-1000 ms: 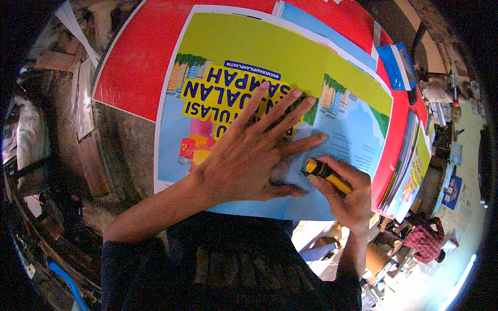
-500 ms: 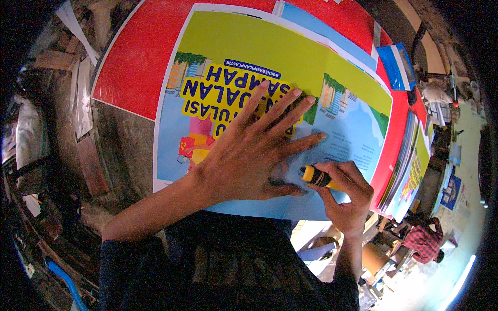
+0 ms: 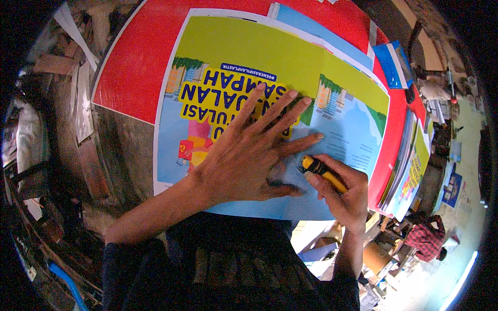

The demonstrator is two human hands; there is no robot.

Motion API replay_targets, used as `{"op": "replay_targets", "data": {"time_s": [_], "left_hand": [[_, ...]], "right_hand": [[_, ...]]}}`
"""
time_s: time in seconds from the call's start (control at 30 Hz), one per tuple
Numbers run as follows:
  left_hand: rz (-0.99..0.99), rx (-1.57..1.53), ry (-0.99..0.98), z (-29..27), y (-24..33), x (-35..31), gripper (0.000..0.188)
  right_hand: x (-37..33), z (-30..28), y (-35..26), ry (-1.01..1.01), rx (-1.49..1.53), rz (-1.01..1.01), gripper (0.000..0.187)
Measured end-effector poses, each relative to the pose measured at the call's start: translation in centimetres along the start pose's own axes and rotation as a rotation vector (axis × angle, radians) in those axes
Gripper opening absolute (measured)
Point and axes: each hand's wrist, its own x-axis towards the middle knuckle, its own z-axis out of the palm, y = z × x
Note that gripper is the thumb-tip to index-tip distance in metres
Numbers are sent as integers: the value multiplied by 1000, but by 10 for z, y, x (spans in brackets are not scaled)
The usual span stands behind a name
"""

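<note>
A large printed sheet [image 3: 233,41] in lime green and blue, with yellow-and-navy lettering upside down to me, lies under both hands. My left hand [image 3: 241,155] rests flat on its middle, fingers spread and thumb stretched to the right. In my right hand [image 3: 345,194] is a yellow-and-black utility knife [image 3: 325,175], gripped with fingers wrapped round the handle. Its dark tip points left at the sheet's lower part, just beside my left thumb and forefinger. Whether the blade touches the paper is hard to make out.
Beneath the sheet lies a red board [image 3: 137,62]. A blue-and-white packet [image 3: 392,65] sits at the far right edge, and a stack of printed sheets [image 3: 412,171] stands at the right. Farther off at lower right, a person in a checked shirt [image 3: 426,241] bends down.
My right hand has turned the utility knife, so its handle now slants down to the right and more of it shows. My left hand stays spread on the sheet.
</note>
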Motion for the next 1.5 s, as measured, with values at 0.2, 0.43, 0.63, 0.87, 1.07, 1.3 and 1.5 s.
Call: {"op": "replay_targets", "data": {"time_s": [0.2, 0.43, 0.63, 0.87, 1.07, 1.3, 1.5], "left_hand": [[42, 37, 19, 3, -3, -2, 93], [151, -279, 33, -9, -19, 1, 61], [196, -578, -285, -16, -18, 35, 36], [136, -439, -539, -13, 2, 54, 35], [45, -9, -682, -60, 29, 68, 34], [92, -298, 206, -40, 10, 191, 22], [260, -401, 541, 23, -14, 347, 18]], "right_hand": [[0, 2, 9, 2, 9, -40, 39], [-3, -27, 24, 355, 41, -194, 38], [12, -4, 23, 444, 434, -119, 34], [16, 1, 33, 468, 395, -124, 31], [18, 11, 39, 591, 133, -408, 33], [19, 8, 32, 627, 69, -435, 31], [22, 16, 44, 646, 87, -476, 33]]}}
